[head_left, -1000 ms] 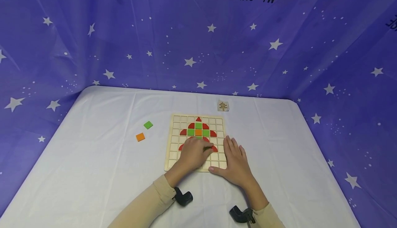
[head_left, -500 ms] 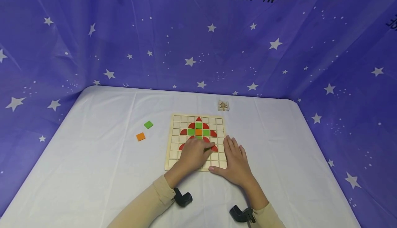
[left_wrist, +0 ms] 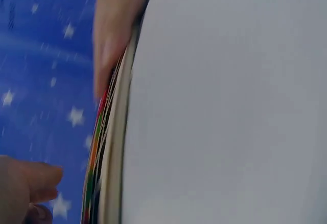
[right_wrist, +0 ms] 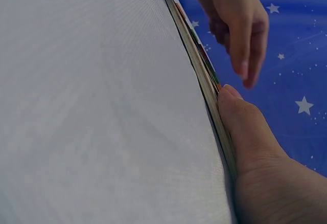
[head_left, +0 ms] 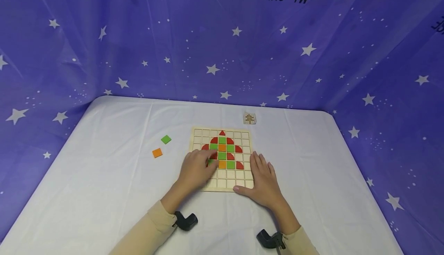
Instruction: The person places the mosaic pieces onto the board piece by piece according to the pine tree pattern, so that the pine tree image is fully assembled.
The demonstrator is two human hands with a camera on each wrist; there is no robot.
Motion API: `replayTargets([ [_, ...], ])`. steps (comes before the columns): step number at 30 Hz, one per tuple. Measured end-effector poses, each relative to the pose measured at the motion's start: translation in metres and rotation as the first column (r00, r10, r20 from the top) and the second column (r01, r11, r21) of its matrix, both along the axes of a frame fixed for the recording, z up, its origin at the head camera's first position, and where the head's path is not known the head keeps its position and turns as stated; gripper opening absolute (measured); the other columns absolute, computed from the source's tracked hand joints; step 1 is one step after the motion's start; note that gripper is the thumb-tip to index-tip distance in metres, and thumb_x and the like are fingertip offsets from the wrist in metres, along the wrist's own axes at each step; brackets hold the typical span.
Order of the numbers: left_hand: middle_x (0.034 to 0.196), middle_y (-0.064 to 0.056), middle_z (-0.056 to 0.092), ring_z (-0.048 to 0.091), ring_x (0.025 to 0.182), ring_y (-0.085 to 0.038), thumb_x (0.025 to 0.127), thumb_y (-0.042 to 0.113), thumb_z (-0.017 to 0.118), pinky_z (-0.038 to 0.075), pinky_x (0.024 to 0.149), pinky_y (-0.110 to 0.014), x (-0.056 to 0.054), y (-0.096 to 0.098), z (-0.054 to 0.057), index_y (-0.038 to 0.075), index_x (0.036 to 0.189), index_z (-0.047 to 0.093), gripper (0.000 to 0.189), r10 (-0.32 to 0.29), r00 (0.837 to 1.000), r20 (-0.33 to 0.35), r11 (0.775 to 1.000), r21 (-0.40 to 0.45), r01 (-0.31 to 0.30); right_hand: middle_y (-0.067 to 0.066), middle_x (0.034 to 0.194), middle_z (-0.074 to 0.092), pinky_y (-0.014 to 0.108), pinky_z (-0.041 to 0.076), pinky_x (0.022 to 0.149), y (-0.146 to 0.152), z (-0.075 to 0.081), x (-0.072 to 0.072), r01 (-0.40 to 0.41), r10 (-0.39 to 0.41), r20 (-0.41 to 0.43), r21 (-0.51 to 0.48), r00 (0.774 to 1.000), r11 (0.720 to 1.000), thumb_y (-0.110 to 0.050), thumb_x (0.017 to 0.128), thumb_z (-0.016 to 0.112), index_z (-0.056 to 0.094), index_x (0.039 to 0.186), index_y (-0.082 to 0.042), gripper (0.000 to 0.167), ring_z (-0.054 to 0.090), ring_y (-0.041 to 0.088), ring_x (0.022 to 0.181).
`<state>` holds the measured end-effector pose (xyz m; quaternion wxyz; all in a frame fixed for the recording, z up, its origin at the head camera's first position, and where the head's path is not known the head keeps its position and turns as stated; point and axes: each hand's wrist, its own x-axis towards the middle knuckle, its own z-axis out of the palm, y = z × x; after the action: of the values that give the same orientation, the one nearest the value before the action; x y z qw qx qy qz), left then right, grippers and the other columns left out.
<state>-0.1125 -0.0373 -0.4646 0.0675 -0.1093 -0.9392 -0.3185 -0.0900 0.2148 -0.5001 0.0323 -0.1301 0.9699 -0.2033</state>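
Note:
A square wooden grid board lies on the table and bears a tree-like pattern of tiles. A red triangle tops it, with red quarter-round tiles along the sides and green squares and orange squares between them. Over the board's left part hovers my left hand, thumb and fingertips apart with nothing between them; it hides some tiles. My right hand rests at the board's right front corner, fingers straight along the edge. Its thumb touches the board's edge in the right wrist view.
Left of the board lie a loose green square tile and a loose orange square tile. A small card with a tree picture lies behind the board. A white cloth covers the table, and a starry blue curtain stands around it.
My left hand has moved left from the middle of the board, uncovering an orange and a green tile in the lowest tile row. My right hand has stayed in place.

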Motion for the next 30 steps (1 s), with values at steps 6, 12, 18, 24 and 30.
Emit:
replayTargets([
  [6, 0.094, -0.013, 0.073, 0.066, 0.091, -0.032, 0.089, 0.032, 0.07, 0.046, 0.084, -0.049, -0.014, -0.062, 0.0, 0.011, 0.129, 0.066, 0.045, 0.229, 0.973, -0.003, 0.973, -0.028, -0.229, 0.01, 0.168, 0.011, 0.059, 0.008, 0.12, 0.0, 0.0, 0.0, 0.002, -0.002, -0.012, -0.016, 1.0, 1.0, -0.081, 0.068, 0.067, 0.012, 0.16, -0.008, 0.129, 0.008, 0.032, 0.155],
  [12, 0.11, -0.025, 0.071, 0.066, 0.094, -0.047, 0.088, 0.03, 0.07, 0.046, 0.081, -0.057, -0.022, -0.108, -0.003, 0.0, 0.128, 0.063, 0.05, 0.355, 0.934, -0.047, 0.926, -0.117, -0.358, 0.01, 0.168, 0.011, 0.059, 0.008, 0.12, 0.0, -0.001, 0.0, 0.004, -0.004, -0.013, -0.007, 1.0, 1.0, -0.081, 0.068, 0.066, 0.012, 0.16, -0.009, 0.129, 0.008, 0.032, 0.155],
  [18, 0.107, -0.028, 0.07, 0.065, 0.089, -0.05, 0.088, 0.034, 0.07, 0.046, 0.076, -0.059, -0.022, -0.124, -0.01, -0.001, 0.126, 0.064, 0.052, 0.409, 0.912, -0.04, 0.893, -0.191, -0.408, 0.01, 0.168, 0.011, 0.059, 0.008, 0.12, -0.001, 0.0, 0.0, 0.006, -0.006, -0.012, -0.015, 1.0, 1.0, -0.081, 0.068, 0.066, 0.013, 0.16, -0.008, 0.129, 0.008, 0.032, 0.155],
  [24, 0.112, -0.026, 0.07, 0.064, 0.095, -0.049, 0.091, 0.039, 0.068, 0.044, 0.081, -0.057, -0.025, -0.121, -0.017, 0.007, 0.129, 0.065, 0.05, 0.424, 0.906, 0.011, 0.896, -0.154, -0.417, 0.01, 0.168, 0.011, 0.059, 0.008, 0.12, -0.001, 0.0, 0.001, 0.003, -0.004, -0.015, -0.021, 1.0, 1.0, -0.081, 0.068, 0.067, 0.013, 0.16, -0.008, 0.129, 0.008, 0.032, 0.155],
  [30, 0.097, -0.023, 0.073, 0.066, 0.088, -0.045, 0.09, 0.032, 0.071, 0.045, 0.075, -0.053, -0.028, -0.118, -0.021, 0.006, 0.117, 0.072, 0.037, 0.39, 0.918, -0.067, 0.91, -0.125, -0.395, 0.008, 0.168, 0.009, 0.058, 0.007, 0.121, -0.001, 0.001, 0.001, 0.005, -0.005, 0.001, -0.015, 1.0, 1.0, -0.083, 0.068, 0.065, 0.012, 0.16, -0.009, 0.129, 0.006, 0.03, 0.156],
])
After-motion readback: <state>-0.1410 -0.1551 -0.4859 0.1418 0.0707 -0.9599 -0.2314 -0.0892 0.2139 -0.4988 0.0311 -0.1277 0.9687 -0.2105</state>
